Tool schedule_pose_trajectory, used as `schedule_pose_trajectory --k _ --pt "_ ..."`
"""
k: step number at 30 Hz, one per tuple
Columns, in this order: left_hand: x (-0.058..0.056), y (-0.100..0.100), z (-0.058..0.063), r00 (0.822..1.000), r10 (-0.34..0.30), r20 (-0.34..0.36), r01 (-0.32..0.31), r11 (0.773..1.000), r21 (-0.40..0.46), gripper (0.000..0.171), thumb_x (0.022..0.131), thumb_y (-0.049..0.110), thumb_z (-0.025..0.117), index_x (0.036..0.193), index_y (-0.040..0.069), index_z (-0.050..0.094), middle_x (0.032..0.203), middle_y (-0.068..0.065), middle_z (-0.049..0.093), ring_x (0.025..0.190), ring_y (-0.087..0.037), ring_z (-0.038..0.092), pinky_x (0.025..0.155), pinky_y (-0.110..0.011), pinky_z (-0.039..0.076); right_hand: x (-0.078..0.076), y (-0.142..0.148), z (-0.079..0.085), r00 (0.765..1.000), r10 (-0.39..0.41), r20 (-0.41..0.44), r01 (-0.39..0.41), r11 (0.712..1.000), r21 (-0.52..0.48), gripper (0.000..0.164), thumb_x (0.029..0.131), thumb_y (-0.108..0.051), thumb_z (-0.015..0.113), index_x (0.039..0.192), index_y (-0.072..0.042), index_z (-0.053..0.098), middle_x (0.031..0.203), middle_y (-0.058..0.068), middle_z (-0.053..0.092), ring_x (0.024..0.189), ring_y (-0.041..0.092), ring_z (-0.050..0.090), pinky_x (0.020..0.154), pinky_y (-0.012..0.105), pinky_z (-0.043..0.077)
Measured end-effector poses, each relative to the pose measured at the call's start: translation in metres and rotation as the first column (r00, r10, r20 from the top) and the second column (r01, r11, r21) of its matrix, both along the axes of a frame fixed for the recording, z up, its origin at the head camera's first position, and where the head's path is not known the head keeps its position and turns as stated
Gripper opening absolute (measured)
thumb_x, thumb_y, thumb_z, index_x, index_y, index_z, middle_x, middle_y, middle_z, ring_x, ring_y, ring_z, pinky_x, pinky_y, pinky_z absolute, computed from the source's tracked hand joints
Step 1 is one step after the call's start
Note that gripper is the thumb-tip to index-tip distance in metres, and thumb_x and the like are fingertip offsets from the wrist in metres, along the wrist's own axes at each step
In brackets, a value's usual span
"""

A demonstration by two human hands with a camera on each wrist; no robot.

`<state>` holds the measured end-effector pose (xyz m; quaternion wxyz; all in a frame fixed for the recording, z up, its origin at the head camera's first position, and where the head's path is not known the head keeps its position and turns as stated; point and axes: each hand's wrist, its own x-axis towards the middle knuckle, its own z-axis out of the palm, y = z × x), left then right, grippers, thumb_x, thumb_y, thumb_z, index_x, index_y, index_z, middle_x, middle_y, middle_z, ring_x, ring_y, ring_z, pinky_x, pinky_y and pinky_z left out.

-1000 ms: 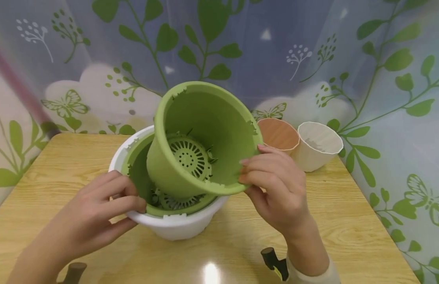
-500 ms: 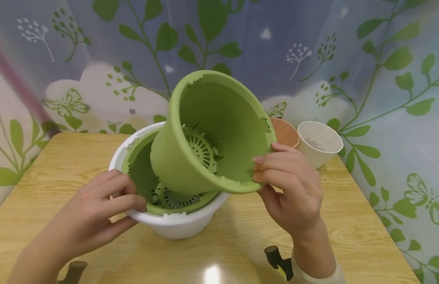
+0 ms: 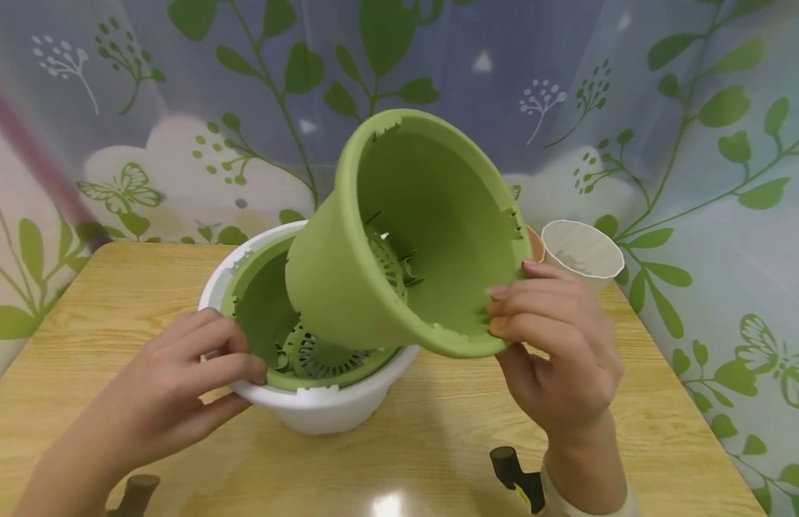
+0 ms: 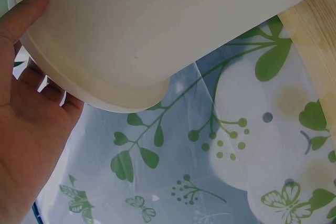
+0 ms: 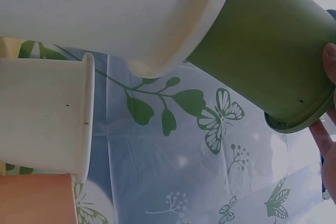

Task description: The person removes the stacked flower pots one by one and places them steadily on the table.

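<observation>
My right hand [image 3: 561,345] pinches the near right rim of a green flowerpot [image 3: 334,280], which is tilted with its mouth toward me. Its lower end is still over or inside a second green flowerpot [image 3: 253,316]. That one is nested in a large white flowerpot [image 3: 321,416] standing on the table. My left hand [image 3: 192,380] grips the near left rim of the white pot, fingers over the edge and thumb outside. In the left wrist view the thumb of my left hand [image 4: 37,135] presses the white wall. The right wrist view shows the green pot [image 5: 268,51] emerging from the white one.
A cream faceted pot [image 3: 583,248] stands at the back right of the wooden table [image 3: 451,431]. Beside it an orange pot [image 3: 536,245] is mostly hidden behind the lifted green pot. A leaf-patterned curtain [image 3: 464,64] hangs behind.
My right hand has drawn the green flowerpot up and to the right, uncovering more of the nested pot and covering more of the orange one. My left hand has stayed on the rim.
</observation>
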<state>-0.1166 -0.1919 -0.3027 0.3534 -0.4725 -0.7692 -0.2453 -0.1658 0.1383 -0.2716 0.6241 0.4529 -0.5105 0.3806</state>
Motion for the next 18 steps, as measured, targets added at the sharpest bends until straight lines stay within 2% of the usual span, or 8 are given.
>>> schedule_pose_trajectory --k 6,11,18 --pt "0.001 -0.001 -0.001 1.000 0.009 0.003 -0.009 1.000 -0.005 0.030 0.102 0.036 0.055 0.084 0.017 0.069 0.085 0.006 0.055 0.079 -0.012 0.046 0.070 -0.024 0.037 0.001 0.002 0.001 0.999 -0.030 -0.010 0.030 0.999 -0.043 0.028 0.085 -0.011 0.079 0.070 0.000 0.057 0.066 0.015 0.063 0.064 0.029 0.065 0.079 0.047 0.057" --pt "0.002 0.001 -0.001 1.000 0.006 -0.005 -0.006 1.000 0.009 0.030 0.102 0.036 0.056 0.084 0.016 0.069 0.084 0.005 0.055 0.079 -0.012 0.047 0.071 -0.025 0.037 0.001 0.006 0.001 0.999 -0.040 -0.010 0.039 0.998 -0.047 0.032 0.086 -0.017 0.079 0.070 0.000 0.057 0.066 0.015 0.062 0.063 0.030 0.063 0.078 0.045 0.057" --pt "0.002 0.002 -0.001 1.000 0.019 -0.008 -0.018 1.000 0.015 0.030 0.102 0.036 0.056 0.083 0.017 0.070 0.085 0.005 0.056 0.081 -0.013 0.048 0.072 -0.025 0.037 0.000 0.012 0.002 0.996 -0.092 -0.001 0.091 0.994 -0.056 0.034 0.086 -0.020 0.079 0.071 0.001 0.057 0.066 0.013 0.061 0.063 0.030 0.062 0.077 0.043 0.057"
